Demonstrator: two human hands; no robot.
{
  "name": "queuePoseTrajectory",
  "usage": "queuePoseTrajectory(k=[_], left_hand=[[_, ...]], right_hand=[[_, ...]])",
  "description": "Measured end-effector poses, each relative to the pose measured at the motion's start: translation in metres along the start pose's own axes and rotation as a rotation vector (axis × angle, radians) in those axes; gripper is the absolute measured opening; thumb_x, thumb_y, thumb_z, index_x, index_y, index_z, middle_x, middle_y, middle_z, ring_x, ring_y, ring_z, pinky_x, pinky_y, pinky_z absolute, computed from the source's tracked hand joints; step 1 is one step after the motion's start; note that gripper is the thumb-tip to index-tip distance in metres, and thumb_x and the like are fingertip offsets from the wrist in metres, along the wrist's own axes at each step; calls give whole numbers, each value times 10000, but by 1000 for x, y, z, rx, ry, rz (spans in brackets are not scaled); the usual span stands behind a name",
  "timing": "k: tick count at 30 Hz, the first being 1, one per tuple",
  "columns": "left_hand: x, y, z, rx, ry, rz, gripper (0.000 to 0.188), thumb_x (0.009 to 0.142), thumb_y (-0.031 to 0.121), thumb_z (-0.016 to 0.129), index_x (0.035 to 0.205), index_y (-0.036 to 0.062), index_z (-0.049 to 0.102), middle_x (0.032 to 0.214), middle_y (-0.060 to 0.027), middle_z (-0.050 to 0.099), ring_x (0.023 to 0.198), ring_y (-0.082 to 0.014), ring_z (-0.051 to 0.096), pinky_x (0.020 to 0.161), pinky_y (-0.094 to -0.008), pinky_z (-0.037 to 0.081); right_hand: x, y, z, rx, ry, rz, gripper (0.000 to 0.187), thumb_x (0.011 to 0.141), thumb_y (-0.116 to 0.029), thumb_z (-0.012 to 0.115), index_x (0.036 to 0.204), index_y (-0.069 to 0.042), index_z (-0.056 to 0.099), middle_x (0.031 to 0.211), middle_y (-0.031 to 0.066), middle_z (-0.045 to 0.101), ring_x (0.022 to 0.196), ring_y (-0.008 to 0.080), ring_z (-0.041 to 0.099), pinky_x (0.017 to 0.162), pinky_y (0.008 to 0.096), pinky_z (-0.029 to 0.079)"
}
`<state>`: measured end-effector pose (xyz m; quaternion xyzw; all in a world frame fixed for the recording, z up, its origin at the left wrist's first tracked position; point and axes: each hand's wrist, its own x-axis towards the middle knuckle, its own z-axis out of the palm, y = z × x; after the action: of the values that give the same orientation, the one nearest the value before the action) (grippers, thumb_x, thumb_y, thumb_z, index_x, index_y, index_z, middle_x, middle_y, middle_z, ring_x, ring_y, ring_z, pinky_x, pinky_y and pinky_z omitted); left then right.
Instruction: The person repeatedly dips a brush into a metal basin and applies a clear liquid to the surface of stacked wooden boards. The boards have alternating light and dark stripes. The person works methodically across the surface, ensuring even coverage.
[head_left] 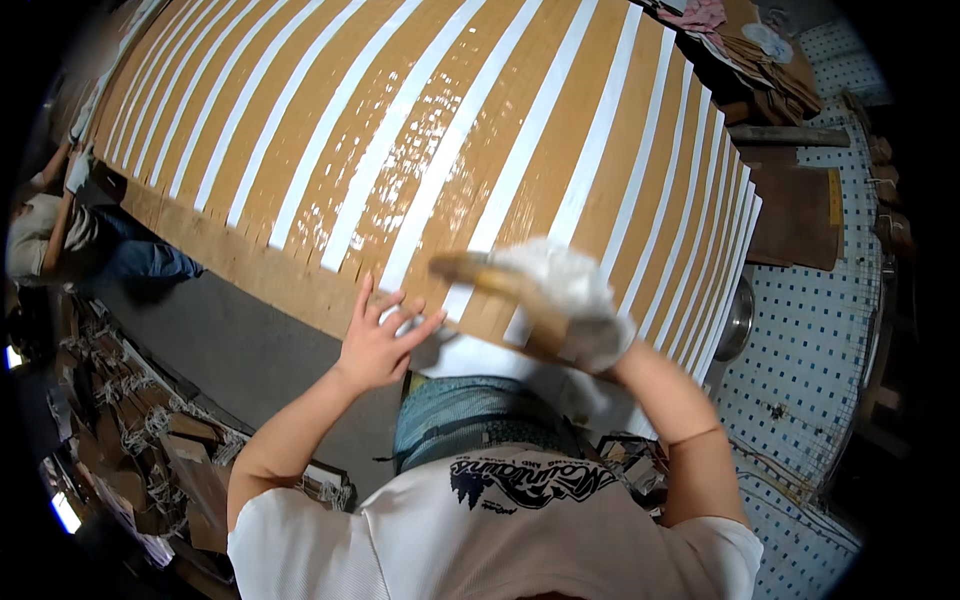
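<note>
Brown sheets [400,130] lie fanned out across a wide table, with white strips [437,215] showing between the brown bands. Wet, glossy streaks shine over the middle bands. My left hand [380,340], bare with fingers spread, rests at the near edge of the sheets. In a white glove, my right hand [590,315] is blurred by motion over the near edge, right of the left hand. It grips a brush [480,275] with a brownish, wooden-looking body; its bristles cannot be made out. White sheet material [480,358] hangs at the table edge before my waist.
At the far left, another person [70,220] with a gloved hand stands by the table. A metal bowl [738,320] sits beside the right edge. Brown boards [795,215] and a cloth pile [750,60] lie to the right. Cardboard scraps and string [140,430] cover the lower left.
</note>
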<state>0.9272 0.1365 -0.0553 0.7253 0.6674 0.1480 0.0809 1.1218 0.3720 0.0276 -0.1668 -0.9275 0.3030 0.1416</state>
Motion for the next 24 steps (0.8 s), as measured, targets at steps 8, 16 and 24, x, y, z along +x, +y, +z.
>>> queuePoseTrajectory(k=[8,16,24], left_hand=[[-12,4,-4,-257,473,-103,658,689,-20,621,1331,113,565,1241,-127,562,1150,-317,542,1128,-588,336],[-31,-16,-4,-59,469,-378,537,760,18,632,1291,-15,563,1315,-188,545,1253,-377,506,1105,-483,390],[-27,-8,-8,-52,371,-339,591,757,-1,628,1338,96,577,1356,-206,531,1301,-391,480,1100,-485,393]], right_hand=[[35,-1,34,-255,362,53,390,798,-32,547,1150,-123,686,1054,143,701,915,326,687,842,392,558],[5,-58,29,-216,-52,4,362,823,-66,610,1162,-172,681,915,106,683,786,300,680,702,397,576],[-44,-13,67,-239,171,106,392,860,-113,498,1213,-136,666,1068,165,688,964,329,681,894,398,547]])
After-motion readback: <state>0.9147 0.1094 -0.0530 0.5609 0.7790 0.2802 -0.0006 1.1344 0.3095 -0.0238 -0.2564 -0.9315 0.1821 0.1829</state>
